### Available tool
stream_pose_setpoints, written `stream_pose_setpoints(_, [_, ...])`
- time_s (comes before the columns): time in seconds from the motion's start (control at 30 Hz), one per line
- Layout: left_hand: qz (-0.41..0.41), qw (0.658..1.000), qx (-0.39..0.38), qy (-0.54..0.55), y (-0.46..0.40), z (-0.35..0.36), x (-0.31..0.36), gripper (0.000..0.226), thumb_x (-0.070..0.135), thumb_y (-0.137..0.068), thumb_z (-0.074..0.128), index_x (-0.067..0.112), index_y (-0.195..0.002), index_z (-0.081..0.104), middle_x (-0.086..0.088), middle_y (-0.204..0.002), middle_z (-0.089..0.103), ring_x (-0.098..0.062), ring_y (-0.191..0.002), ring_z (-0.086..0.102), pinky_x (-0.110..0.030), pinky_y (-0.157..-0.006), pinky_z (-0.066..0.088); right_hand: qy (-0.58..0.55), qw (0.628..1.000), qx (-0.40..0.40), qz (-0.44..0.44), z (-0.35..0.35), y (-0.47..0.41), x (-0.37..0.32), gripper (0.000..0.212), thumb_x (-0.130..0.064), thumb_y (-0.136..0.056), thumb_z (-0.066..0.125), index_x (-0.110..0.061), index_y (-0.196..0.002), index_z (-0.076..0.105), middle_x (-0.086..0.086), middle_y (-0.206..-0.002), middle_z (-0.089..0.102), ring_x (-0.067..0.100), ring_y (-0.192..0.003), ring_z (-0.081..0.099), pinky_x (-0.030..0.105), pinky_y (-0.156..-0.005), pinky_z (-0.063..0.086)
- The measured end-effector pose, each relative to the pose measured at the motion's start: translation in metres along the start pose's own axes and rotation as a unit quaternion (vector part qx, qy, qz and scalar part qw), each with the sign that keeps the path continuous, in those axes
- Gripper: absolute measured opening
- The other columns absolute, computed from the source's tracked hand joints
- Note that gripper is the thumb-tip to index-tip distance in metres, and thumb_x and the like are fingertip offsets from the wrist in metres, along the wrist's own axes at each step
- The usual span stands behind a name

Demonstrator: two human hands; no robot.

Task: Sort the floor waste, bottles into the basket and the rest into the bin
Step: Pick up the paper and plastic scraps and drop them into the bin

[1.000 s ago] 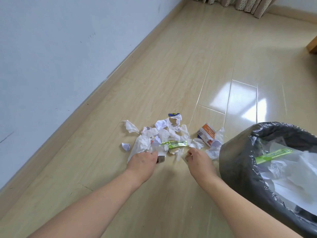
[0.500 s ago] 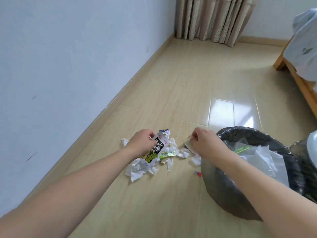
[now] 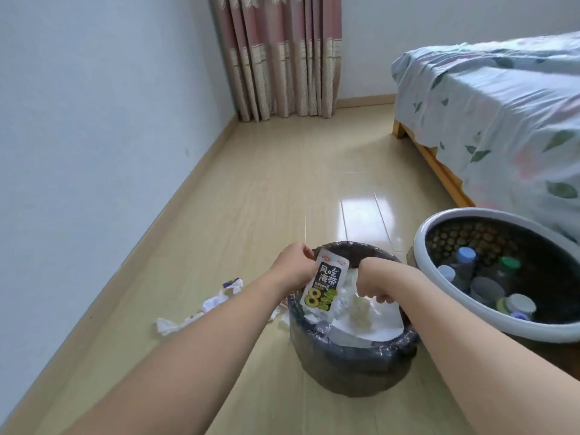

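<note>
Two hands, glossy flat packet (image 3: pixel 323 285) over black-lined round bin (image 3: pixel 351 359)

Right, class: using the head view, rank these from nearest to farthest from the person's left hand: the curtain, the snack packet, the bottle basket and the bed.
1. snack packet: pinched by the left hand, over the bin.
2. bottle basket: right of the bin.
3. bed: farther right, behind the basket.
4. curtain: far corner.

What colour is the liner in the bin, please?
Black; the bin liner shows best in the head view, the only one.
</note>
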State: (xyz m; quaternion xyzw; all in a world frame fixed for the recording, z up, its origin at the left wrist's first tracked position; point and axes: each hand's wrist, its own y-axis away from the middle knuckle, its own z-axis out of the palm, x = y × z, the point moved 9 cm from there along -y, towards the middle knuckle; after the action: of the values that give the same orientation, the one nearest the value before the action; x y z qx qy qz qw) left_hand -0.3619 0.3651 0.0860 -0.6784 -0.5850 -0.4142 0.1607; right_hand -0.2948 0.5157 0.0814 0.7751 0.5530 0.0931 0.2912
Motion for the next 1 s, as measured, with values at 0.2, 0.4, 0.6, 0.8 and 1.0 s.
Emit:
stream_pose_setpoints(0.2, [0.017,0.994,-0.001,-0.109,-0.003,0.002,0.004,0.028,0.013,-0.089,0.046,0.013,-0.115,0.057,-0.007,-0.111,0.061,-0.024,-0.095,0.06,-0.033,-0.08,0.051,-0.057,0.988,0.132,-0.065,-0.032,-0.009,-0.005,0.014,-0.003,-0.084,0.044,-0.009,-0.076,0.054,0.005,-0.069,0.052,0.019,-0.057,0.047,0.024,-0.052,0.039])
stream_pose_setpoints(0.4, [0.01,0.981,-0.002,-0.192,0.002,-0.078,-0.036,0.027,0.009,-0.09,0.043,0.011,-0.11,0.062,-0.006,-0.107,0.064,-0.022,-0.091,0.058,-0.028,-0.073,0.045,-0.057,0.968,0.189,-0.155,-0.027,0.005,-0.072,0.029,-0.008,-0.085,0.044,-0.008,-0.107,0.063,0.009,-0.106,0.064,0.028,-0.095,0.06,0.04,-0.083,0.054])
stream_pose_setpoints(0.6, [-0.047,0.961,-0.02,-0.271,0.01,-0.137,-0.133,0.03,0.009,-0.089,0.042,0.012,-0.111,0.062,-0.004,-0.112,0.063,-0.023,-0.101,0.059,-0.032,-0.085,0.049,-0.059,0.952,0.161,-0.252,0.035,0.009,-0.169,0.037,-0.01,-0.088,0.042,-0.015,-0.121,0.059,0.002,-0.119,0.056,0.021,-0.108,0.054,0.03,-0.089,0.045])
stream_pose_setpoints(0.8, [-0.019,0.938,-0.086,-0.335,-0.007,-0.116,-0.22,0.03,0.013,-0.089,0.043,0.017,-0.112,0.063,-0.002,-0.111,0.065,-0.02,-0.099,0.058,-0.032,-0.084,0.05,-0.04,0.971,0.073,-0.222,0.128,-0.037,-0.22,0.04,-0.006,-0.087,0.04,-0.015,-0.123,0.056,0.003,-0.121,0.056,0.024,-0.117,0.05,0.033,-0.091,0.039])
stream_pose_setpoints(1.0, [0.057,0.903,-0.057,-0.422,-0.046,-0.047,-0.264,0.024,0.017,-0.09,0.045,0.016,-0.108,0.06,-0.005,-0.11,0.062,-0.027,-0.107,0.055,-0.034,-0.077,0.038,-0.062,0.998,0.024,0.005,0.207,-0.096,-0.163,0.041,-0.006,-0.089,0.044,-0.01,-0.13,0.046,0.008,-0.126,0.044,0.026,-0.113,0.052,0.028,-0.086,0.045])
